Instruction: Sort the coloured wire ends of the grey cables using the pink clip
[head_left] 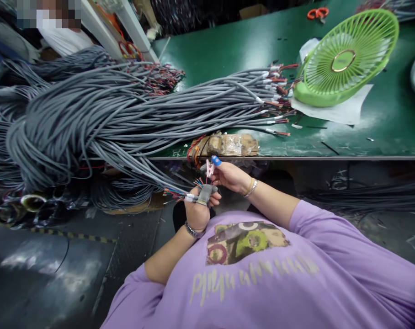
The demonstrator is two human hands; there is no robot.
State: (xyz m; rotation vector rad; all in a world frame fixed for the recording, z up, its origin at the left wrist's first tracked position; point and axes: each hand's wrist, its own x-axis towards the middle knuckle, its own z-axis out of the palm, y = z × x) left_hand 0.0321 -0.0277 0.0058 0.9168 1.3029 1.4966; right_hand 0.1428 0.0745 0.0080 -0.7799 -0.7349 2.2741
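Note:
My left hand [198, 208] is closed around the end of a grey cable [180, 194], whose coloured inner wires fan out above my fingers. A grey wrap covers one finger. My right hand [230, 176] is closed in a pinch on a small pink clip-like tool [210, 168], with a blue cover on the fingertip above it. The tool's tip meets the coloured wire ends [202, 183]. Both hands are held close together in front of my chest, just below the table's front edge.
A big bundle of grey cables [101, 114] lies across the green table [382, 132] and hangs off its left side. A green fan [344, 59] stands at the right, orange scissors [317, 13] beyond it. A taped block [228, 145] sits at the table's edge. Another person [61, 32] is at the far left.

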